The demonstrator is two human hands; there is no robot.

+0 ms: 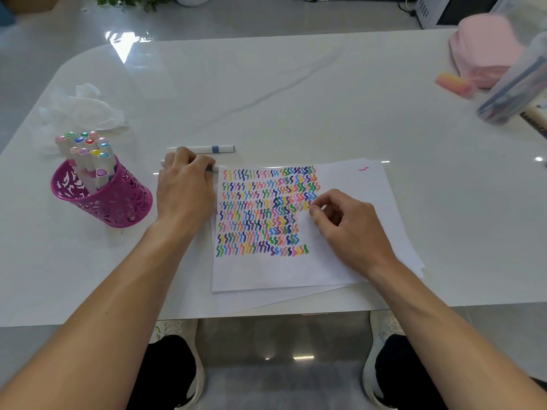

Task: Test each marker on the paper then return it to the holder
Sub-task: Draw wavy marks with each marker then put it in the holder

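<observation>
**Head view, single entry.**

- Left hand (186, 184): centre-left of frame, palm down, fingers curled over the near marker (215, 168), which lies on the counter (296, 99) at the upper-left corner of the paper (296, 270). Only the marker's white ends show, so the cap cannot be told.
- Right hand (349, 223): resting on the paper at right of centre, fingers loosely curled, nothing seen in them.
- Far marker (204, 149): lying loose on the counter just above the left hand, blue band showing.
- Holder (118, 199): magenta, perforated, at left of frame, leaning slightly, packed with upright markers (85, 149).
- Paper: a loose stack, its top sheet densely covered with coloured squiggles.
- Tissue (85, 105): crumpled, above the holder.

**Risks, as judged.**

- Lifting the near marker may nudge the far marker, which would then roll across the glossy counter.
- Pushing a marker into the crowded, tilted holder could tip it or jam against the caps.
- If the right hand comes off the stack, the sheets may slide under the stroke.
- Two loose markers invite testing one twice and skipping the other.
</observation>
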